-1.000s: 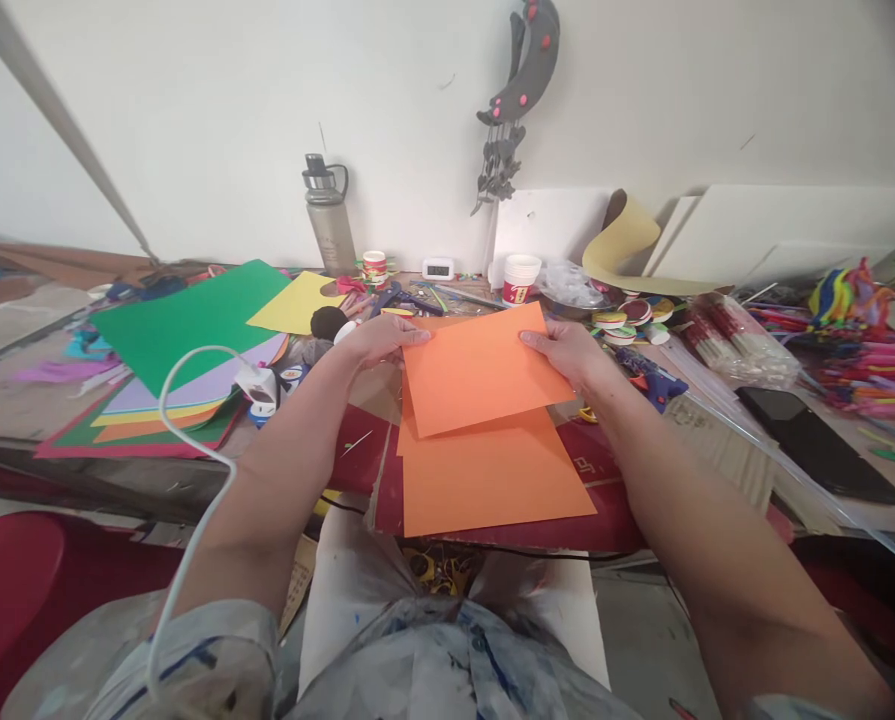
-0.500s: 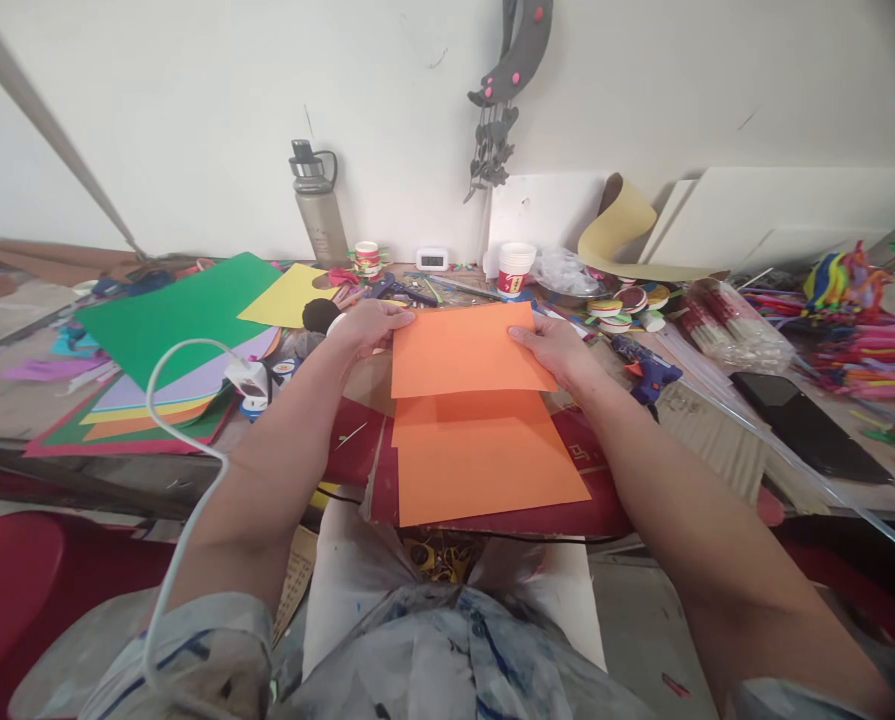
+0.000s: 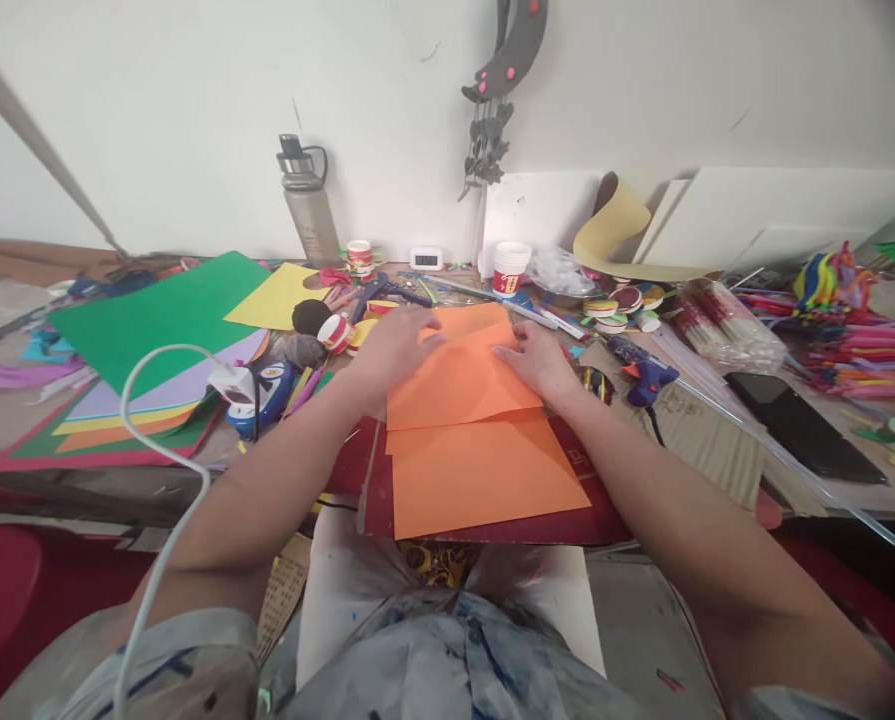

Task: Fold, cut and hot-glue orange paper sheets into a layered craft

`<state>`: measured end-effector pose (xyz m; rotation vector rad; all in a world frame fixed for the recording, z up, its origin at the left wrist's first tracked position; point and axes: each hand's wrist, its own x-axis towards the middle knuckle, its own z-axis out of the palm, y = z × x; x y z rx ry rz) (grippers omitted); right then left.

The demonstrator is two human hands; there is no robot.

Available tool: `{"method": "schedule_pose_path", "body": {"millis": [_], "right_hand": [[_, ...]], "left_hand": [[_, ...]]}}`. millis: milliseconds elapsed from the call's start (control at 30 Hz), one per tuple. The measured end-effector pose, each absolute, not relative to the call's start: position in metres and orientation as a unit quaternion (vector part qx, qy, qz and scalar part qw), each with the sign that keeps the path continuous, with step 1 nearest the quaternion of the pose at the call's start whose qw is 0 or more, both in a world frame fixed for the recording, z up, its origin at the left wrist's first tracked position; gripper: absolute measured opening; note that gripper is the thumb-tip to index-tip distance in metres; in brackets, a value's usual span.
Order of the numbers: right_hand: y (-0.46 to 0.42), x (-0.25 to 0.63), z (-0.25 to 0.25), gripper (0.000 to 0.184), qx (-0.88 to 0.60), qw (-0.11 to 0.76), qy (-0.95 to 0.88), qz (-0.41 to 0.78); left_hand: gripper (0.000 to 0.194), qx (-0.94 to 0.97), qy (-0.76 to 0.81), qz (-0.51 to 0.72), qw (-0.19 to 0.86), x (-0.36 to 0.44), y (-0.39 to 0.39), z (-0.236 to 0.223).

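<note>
An orange sheet of paper [image 3: 454,375], slightly bowed, lies over another orange sheet [image 3: 484,475] on a dark red board [image 3: 378,495]. Over the upper sheet's left edge is my left hand [image 3: 400,350], thumb and fingers apart. My right hand [image 3: 541,362] rests at the opposite edge with its thumb over the paper and its fingers spread. Whether either palm presses on the sheet I cannot tell. More orange paper [image 3: 468,318] shows at the far side between my hands.
Coloured sheets [image 3: 154,310] are stacked at left beside a white cable [image 3: 143,375]. Behind stand a bottle [image 3: 310,205], a small clock [image 3: 426,259] and paper cups [image 3: 511,268]. A glue gun [image 3: 646,375], wooden sticks [image 3: 706,440] and a phone [image 3: 803,425] lie at right.
The upper orange sheet, earlier held raised by its two sides, has come down onto the paper below. My fingers have loosened from its edges, and my left hand has shifted inward over it.
</note>
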<state>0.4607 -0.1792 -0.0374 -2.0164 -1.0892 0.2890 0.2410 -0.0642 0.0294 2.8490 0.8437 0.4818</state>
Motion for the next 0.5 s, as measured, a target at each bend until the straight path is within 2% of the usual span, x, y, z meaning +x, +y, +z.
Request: {"method": "schedule_pose_path", "body": {"millis": [100,200,333,500], "right_hand": [[-0.181,0.452,-0.033,0.052,-0.832,0.34,-0.431,0.084],[-0.184,0.447,-0.028,0.045,-0.828,0.283,-0.481,0.052],[-0.191,0.452,-0.021,0.028,-0.818,0.274,-0.505,-0.027],[-0.197,0.469,-0.01,0.023,-0.802,0.353,-0.473,-0.088]], "left_hand": [[0.06,0.979,0.168,0.044,0.108,0.249,-0.074,0.011],[0.085,0.98,0.152,-0.073,0.109,0.251,-0.081,-0.004],[0.089,0.975,0.16,-0.11,0.104,0.248,-0.085,-0.006],[0.089,0.973,0.169,-0.117,0.1,0.248,-0.088,0.0]]}}
